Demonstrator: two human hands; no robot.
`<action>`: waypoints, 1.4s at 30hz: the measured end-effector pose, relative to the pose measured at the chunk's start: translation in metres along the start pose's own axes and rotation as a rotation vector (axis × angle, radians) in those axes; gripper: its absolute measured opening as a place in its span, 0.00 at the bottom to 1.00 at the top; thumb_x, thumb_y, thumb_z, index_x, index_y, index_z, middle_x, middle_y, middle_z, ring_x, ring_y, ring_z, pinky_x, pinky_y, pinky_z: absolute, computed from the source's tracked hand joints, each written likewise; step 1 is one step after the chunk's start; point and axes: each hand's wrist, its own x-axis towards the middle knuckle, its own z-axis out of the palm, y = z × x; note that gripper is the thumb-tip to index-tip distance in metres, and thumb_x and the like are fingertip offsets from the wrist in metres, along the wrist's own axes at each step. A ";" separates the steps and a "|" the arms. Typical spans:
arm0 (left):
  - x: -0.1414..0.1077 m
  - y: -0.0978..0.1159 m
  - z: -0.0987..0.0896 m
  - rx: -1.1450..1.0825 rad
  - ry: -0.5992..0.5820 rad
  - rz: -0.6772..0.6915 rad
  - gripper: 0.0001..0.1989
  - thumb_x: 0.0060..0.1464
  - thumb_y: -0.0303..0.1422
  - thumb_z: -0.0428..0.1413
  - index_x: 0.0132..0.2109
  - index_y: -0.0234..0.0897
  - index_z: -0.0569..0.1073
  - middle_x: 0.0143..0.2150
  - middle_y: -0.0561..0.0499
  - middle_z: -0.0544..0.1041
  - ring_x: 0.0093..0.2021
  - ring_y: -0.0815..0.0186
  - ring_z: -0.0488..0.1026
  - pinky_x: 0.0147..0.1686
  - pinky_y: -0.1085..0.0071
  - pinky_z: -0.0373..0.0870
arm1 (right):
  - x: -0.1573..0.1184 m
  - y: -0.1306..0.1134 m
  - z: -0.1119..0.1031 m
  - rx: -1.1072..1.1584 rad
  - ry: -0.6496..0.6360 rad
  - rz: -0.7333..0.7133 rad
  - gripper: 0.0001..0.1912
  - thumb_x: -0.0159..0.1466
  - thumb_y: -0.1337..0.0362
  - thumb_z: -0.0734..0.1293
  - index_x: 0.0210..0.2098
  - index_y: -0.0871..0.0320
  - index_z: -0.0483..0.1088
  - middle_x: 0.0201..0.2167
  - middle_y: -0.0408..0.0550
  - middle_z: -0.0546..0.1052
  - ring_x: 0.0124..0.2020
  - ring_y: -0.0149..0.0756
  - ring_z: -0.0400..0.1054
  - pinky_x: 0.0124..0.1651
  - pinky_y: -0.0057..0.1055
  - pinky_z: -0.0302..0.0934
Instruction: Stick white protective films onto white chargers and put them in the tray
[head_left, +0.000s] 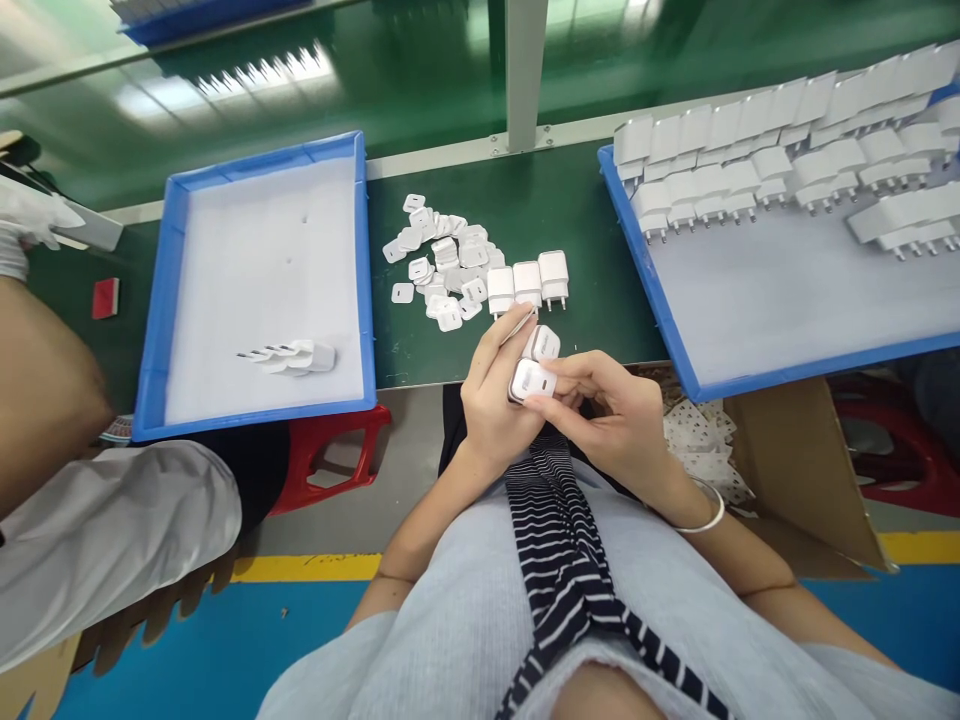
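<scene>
My left hand [496,400] is closed around white plug chargers; the ends of two of them show, a nearer charger [531,382] and a farther charger [546,344]. The near one's end face has a small dark slot. My right hand [611,415] has its thumb and index finger on the edges of that near face, pinching it. A thin pale edge shows by my left fingertips, too little to name. Just beyond my hands, three white chargers [527,280] stand in a row on the green table. Beside them lies a loose pile of white end covers [444,255].
At left, a blue-rimmed tray [366,290] holds several chargers [300,356] lying down. The right tray [661,305] carries rows of chargers [712,140]. A cardboard box [806,470] stands below right, a red stool [330,470] below left. Another person's arm [49,385] is at far left.
</scene>
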 end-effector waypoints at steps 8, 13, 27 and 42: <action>-0.001 0.001 0.002 -0.014 0.003 0.005 0.18 0.61 0.30 0.59 0.58 0.35 0.74 0.59 0.40 0.77 0.59 0.56 0.76 0.59 0.58 0.77 | 0.000 -0.004 -0.001 -0.015 0.003 0.017 0.06 0.63 0.67 0.72 0.37 0.55 0.70 0.23 0.37 0.71 0.22 0.27 0.65 0.25 0.25 0.66; 0.000 0.000 0.003 -0.009 0.011 0.016 0.18 0.61 0.28 0.59 0.57 0.33 0.75 0.59 0.39 0.77 0.59 0.57 0.77 0.59 0.60 0.77 | 0.000 -0.005 0.000 -0.045 0.011 -0.007 0.07 0.63 0.68 0.72 0.37 0.56 0.69 0.23 0.36 0.70 0.22 0.26 0.64 0.25 0.23 0.64; 0.001 0.000 0.004 -0.025 0.024 0.027 0.18 0.60 0.28 0.60 0.58 0.33 0.74 0.59 0.40 0.78 0.59 0.57 0.77 0.59 0.59 0.77 | 0.000 -0.008 0.001 -0.093 0.028 -0.020 0.06 0.64 0.68 0.72 0.35 0.57 0.70 0.22 0.37 0.71 0.21 0.25 0.62 0.24 0.22 0.62; 0.002 0.002 0.001 -0.207 -0.031 -0.200 0.18 0.57 0.31 0.63 0.55 0.38 0.78 0.59 0.42 0.78 0.58 0.55 0.78 0.58 0.57 0.77 | -0.009 -0.012 -0.007 0.103 0.102 0.084 0.20 0.66 0.66 0.71 0.56 0.54 0.66 0.26 0.37 0.75 0.20 0.28 0.67 0.22 0.26 0.64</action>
